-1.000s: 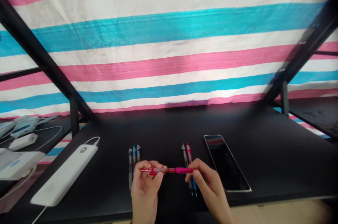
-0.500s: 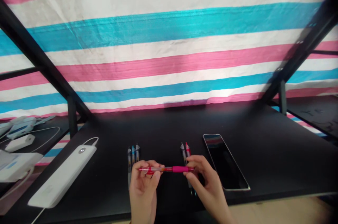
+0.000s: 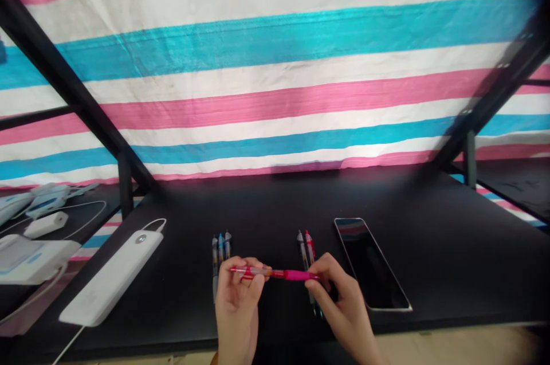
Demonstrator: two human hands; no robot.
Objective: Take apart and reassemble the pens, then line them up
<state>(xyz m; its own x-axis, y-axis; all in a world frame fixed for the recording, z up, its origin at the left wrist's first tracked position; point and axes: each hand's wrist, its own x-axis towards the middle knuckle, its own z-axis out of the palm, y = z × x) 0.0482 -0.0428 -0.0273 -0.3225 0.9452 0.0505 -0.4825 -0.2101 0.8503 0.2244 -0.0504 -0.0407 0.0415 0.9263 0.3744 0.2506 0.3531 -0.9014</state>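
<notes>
A red click pen (image 3: pixel 277 274) with a pink rubber grip lies level across both hands, above the front part of the black table (image 3: pixel 258 204). My left hand (image 3: pixel 239 302) is closed around its clear-barrelled end. With thumb and fingertips, my right hand (image 3: pixel 339 296) pinches the tip end beside the pink grip. Behind my left hand lie a blue-topped pen (image 3: pixel 222 244) and two dark-topped pens, partly covered by the hand. Near my right hand are a red-topped pen (image 3: pixel 310 243) and a dark-topped pen (image 3: pixel 302 246); their lower parts are partly hidden.
A phone (image 3: pixel 372 265) with a dark screen lies right of my right hand. At the left is a white power bank (image 3: pixel 112 276) with a cable plugged in. White devices (image 3: pixel 32 259) and cables sit farther left. Black frame bars and a striped sheet (image 3: pixel 275 84) rise behind.
The view has shifted slightly, so the whole scene sits a little farther right. Both hands keep hold of the red pen, which now tilts a touch more.
</notes>
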